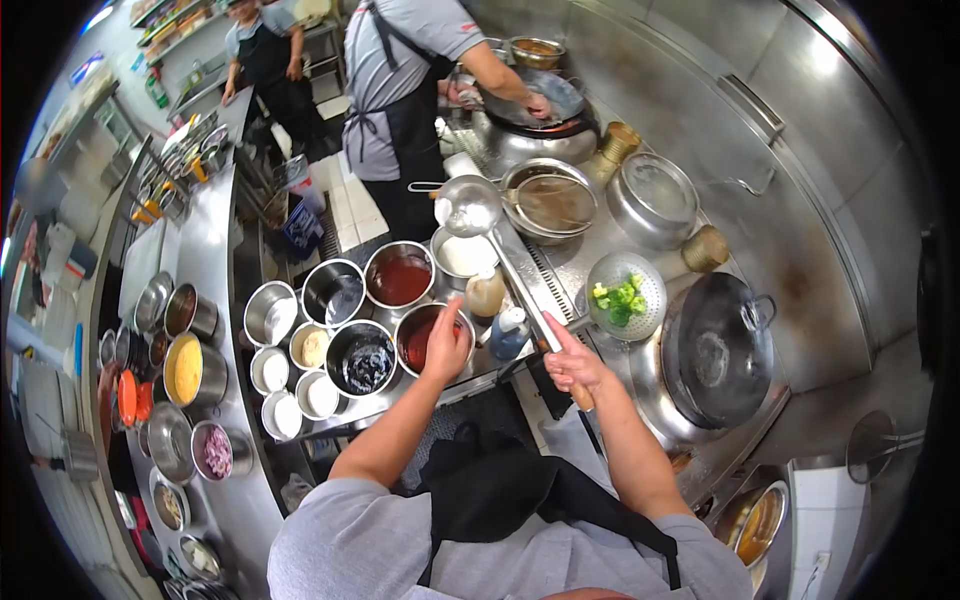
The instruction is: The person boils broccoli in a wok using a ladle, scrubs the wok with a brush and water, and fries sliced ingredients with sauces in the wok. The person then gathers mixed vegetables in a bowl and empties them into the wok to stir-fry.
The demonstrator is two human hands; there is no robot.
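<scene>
My right hand point(582, 362) is closed around the handle of a long metal ladle point(520, 285), whose wooden end sticks out below the fist. The ladle's bowl point(468, 205) is over a white-filled pot point(466, 250). My left hand point(447, 345) is over a pot of red sauce point(412, 340), fingers stretched out and nothing seen in them. Just beyond its fingertips stands a squeeze bottle with tan contents point(485, 293). A dark blue bottle point(509, 335) is between my two hands. Right of the ladle, green vegetable pieces point(621, 300) lie in a perforated strainer point(638, 268).
A black wok point(715, 350) rests on the right burner. Several seasoning pots, including one of dark sauce point(362, 358), crowd the left. A strainer lies over a basin point(550, 200). A co-worker point(400, 90) handles another wok point(535, 95); another person point(265, 50) stands farther back.
</scene>
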